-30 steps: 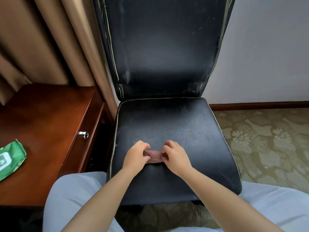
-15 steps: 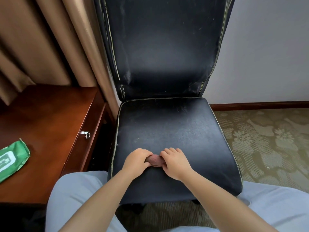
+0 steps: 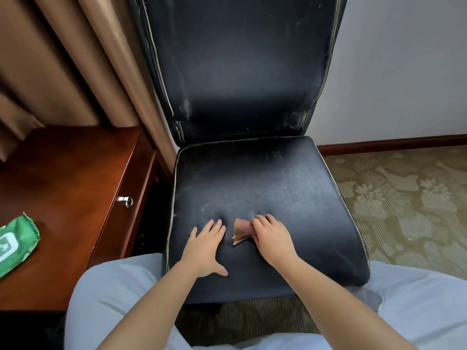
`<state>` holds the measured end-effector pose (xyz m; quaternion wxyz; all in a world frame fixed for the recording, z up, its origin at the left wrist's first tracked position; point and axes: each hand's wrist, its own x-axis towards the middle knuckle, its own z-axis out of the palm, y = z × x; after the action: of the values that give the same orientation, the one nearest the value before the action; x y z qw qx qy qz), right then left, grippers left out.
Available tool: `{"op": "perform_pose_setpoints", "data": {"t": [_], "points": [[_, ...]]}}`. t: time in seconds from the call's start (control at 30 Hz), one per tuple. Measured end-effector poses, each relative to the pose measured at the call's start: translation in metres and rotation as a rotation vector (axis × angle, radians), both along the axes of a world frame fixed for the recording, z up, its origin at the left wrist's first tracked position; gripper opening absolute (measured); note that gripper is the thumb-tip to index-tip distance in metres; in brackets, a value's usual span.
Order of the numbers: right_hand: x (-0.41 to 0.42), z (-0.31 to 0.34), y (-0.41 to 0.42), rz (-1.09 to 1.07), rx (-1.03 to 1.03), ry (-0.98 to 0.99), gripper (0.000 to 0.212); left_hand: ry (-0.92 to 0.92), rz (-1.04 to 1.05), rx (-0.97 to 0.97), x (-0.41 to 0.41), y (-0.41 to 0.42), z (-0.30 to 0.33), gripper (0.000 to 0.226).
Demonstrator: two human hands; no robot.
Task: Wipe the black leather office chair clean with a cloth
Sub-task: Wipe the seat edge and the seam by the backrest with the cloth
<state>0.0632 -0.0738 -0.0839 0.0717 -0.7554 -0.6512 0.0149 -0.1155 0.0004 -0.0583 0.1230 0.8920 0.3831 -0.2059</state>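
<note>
The black leather chair (image 3: 265,183) stands straight ahead, its seat dusty and its tall backrest scuffed along the seams. A small brownish cloth (image 3: 241,231), folded, lies on the front middle of the seat. My right hand (image 3: 271,237) presses on the cloth's right part, fingers over it. My left hand (image 3: 206,245) rests flat on the seat just left of the cloth, fingers spread, holding nothing.
A reddish wooden desk (image 3: 63,188) with a metal drawer knob (image 3: 125,200) stands at the left, close to the chair. A green pack of wipes (image 3: 14,242) lies on it. Brown curtains (image 3: 75,59) hang behind. Patterned carpet (image 3: 404,198) at right; my grey-clad knees flank the seat.
Both hands were bunched on the cloth between them. Now my left hand has let go and lies flat to the left, while my right hand keeps the cloth.
</note>
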Motion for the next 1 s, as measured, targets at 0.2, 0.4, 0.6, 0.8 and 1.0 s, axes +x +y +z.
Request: {"op": "perform_pose_setpoints", "data": {"t": [0.2, 0.4, 0.6, 0.8, 1.0], "points": [[0.019, -0.001, 0.011, 0.011, 0.065, 0.041, 0.034, -0.023, 0.044, 0.004, 0.009, -0.005, -0.003, 0.116], [0.038, 0.001, 0.018, 0.019, 0.077, 0.011, 0.035, -0.072, 0.108, -0.004, 0.023, -0.019, -0.008, 0.116], [0.049, 0.009, 0.018, -0.069, 0.1, 0.038, 0.028, -0.108, 0.168, 0.002, 0.046, -0.04, -0.011, 0.114], [0.057, 0.022, -0.013, -0.226, -0.023, 0.267, 0.027, -0.078, 0.143, -0.065, 0.065, -0.044, -0.006, 0.118], [0.051, 0.027, -0.039, -0.267, -0.059, 0.357, 0.037, 0.043, -0.082, -0.138, 0.058, -0.026, 0.015, 0.12]]}}
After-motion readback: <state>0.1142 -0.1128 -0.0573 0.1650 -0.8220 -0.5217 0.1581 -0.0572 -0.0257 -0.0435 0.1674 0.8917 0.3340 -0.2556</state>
